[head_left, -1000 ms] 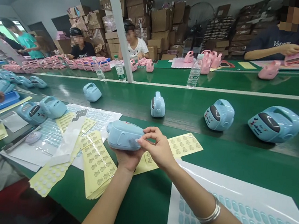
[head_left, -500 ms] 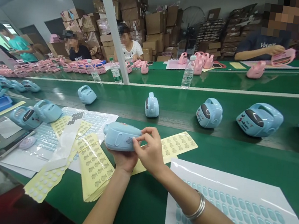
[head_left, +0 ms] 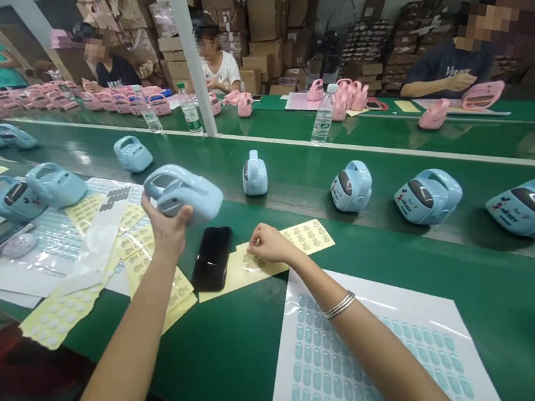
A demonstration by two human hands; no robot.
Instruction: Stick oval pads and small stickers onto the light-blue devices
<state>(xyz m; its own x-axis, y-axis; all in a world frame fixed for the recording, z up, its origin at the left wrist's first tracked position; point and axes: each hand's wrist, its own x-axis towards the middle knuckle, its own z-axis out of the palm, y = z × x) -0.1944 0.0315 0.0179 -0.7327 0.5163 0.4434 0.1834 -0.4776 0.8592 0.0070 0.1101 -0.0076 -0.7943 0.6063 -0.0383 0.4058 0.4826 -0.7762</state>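
A light-blue plastic case with a carrying handle (head_left: 198, 193) is raised over the bench, tilted on its side. Wrapped round it is my left hand (head_left: 165, 229), thumb on the near face. My right hand (head_left: 268, 244) rests on a yellow sticker sheet (head_left: 309, 237), fingers curled together in a pinch; whatever they may hold is hidden. Between my hands lies a black phone (head_left: 212, 259). More yellow sticker sheets (head_left: 183, 292) are under and beside my left forearm. Below my right forearm is a white sheet of blue oval stickers (head_left: 322, 369).
Several blue cases, one (head_left: 351, 186) among them, stand in a row along the green belt (head_left: 294, 184). Two more (head_left: 56, 186) sit at the left by a strip of white backing (head_left: 95, 242). A water bottle (head_left: 324, 115) stands beyond. People handle pink cases across the line.
My left hand has carried the blue case left and up, turning it. My right hand has left the case and moved down to the yellow sticker sheet. The phone has come into view.
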